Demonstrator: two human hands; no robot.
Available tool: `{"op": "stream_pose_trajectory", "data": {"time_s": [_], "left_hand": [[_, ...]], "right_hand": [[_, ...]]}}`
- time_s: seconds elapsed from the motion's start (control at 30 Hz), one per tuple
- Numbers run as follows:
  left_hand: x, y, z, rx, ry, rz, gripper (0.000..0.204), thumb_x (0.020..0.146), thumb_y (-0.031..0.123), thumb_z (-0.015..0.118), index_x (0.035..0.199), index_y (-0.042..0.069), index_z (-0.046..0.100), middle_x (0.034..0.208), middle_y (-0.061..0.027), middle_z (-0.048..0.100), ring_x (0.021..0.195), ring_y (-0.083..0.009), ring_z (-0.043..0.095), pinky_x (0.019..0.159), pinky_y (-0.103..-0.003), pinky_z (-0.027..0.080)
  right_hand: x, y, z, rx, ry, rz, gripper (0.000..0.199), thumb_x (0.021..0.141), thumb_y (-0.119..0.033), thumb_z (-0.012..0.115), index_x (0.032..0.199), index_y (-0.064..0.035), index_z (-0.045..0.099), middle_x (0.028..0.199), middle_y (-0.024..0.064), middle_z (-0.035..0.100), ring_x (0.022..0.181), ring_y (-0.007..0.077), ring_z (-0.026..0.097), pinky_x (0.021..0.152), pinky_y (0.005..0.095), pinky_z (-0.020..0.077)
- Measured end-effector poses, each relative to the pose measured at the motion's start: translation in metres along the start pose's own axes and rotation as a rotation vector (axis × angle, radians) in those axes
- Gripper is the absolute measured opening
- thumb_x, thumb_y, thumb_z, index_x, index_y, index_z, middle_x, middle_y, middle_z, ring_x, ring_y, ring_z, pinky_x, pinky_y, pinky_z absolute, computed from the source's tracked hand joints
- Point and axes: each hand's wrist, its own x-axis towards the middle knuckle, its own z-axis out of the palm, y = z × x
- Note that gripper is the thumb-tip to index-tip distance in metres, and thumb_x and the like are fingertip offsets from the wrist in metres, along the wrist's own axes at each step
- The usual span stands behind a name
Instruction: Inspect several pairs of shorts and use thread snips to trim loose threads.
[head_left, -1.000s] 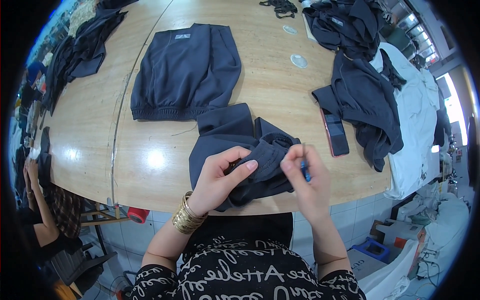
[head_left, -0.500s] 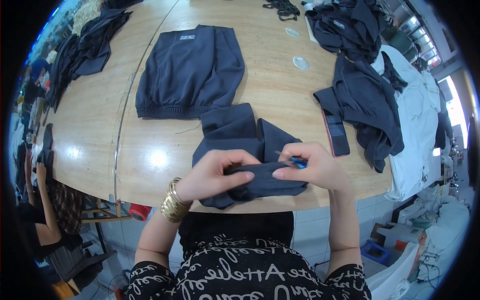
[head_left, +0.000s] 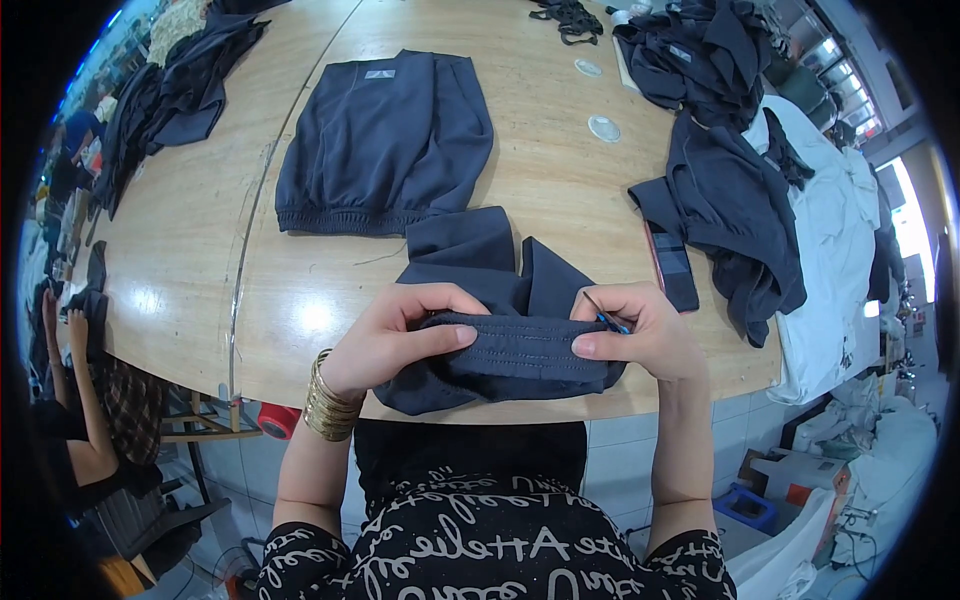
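Note:
Between my two hands a dark blue-grey garment [head_left: 465,245] lies at the table's near edge, its stitched elastic waistband [head_left: 525,345] stretched flat and facing up. My left hand [head_left: 410,335], with gold bangles [head_left: 330,400] on the wrist, pinches the band's left part, thumb on top and fingers behind. At the right end my right hand [head_left: 640,330] grips the band the same way. Tucked in that hand is a small blue-handled cutting tool [head_left: 615,323], apparently thread snips, its thin metal tip poking out above the fingers. The fingers behind the cloth are hidden.
Beyond lies another dark garment [head_left: 390,140], spread flat on the wooden table [head_left: 310,310]. At the right are a phone [head_left: 672,265], crumpled dark garments [head_left: 735,215] and white cloth [head_left: 840,240]. More dark cloth [head_left: 185,95] lies far left, where another person's arms [head_left: 75,365] show.
My hands have moved apart along the waistband, the left one leftward and the right slightly rightward. The band is now pulled straighter, with its stitch rows showing.

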Motion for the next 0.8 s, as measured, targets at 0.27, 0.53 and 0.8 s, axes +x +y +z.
{"op": "stream_pose_trajectory", "data": {"time_s": [0.27, 0.53, 0.8], "left_hand": [[0.002, 0.0, 0.001, 0.016, -0.04, 0.005, 0.017, 0.086, 0.004, 0.058, 0.102, -0.003, 0.062, 0.093, -0.0024, 0.063, 0.085, -0.0065, 0.056, 0.079, -0.021, 0.045], [0.003, -0.001, 0.006, 0.075, -0.092, 0.093, 0.018, 0.086, 0.005, 0.058, 0.103, -0.002, 0.061, 0.091, -0.0019, 0.062, 0.084, -0.0059, 0.056, 0.078, -0.021, 0.045], [0.009, 0.006, 0.021, 0.159, -0.043, 0.097, 0.017, 0.085, 0.011, 0.065, 0.098, 0.001, 0.065, 0.091, -0.0036, 0.061, 0.083, -0.0089, 0.056, 0.074, -0.022, 0.044]], "right_hand": [[-0.003, -0.001, 0.002, -0.011, 0.013, -0.019, 0.018, 0.075, -0.016, 0.075, 0.073, -0.0038, 0.061, 0.063, -0.0053, 0.049, 0.062, 0.0039, 0.041, 0.057, 0.0209, 0.0311], [-0.008, -0.008, 0.005, -0.094, 0.03, -0.03, 0.019, 0.073, -0.015, 0.076, 0.074, -0.0039, 0.061, 0.067, -0.0042, 0.049, 0.063, 0.0051, 0.04, 0.058, 0.0219, 0.0308], [-0.008, -0.011, 0.013, -0.139, 0.053, -0.074, 0.02, 0.068, -0.01, 0.078, 0.076, -0.0009, 0.062, 0.07, -0.0011, 0.05, 0.065, 0.0059, 0.043, 0.057, 0.0217, 0.0308]]}}
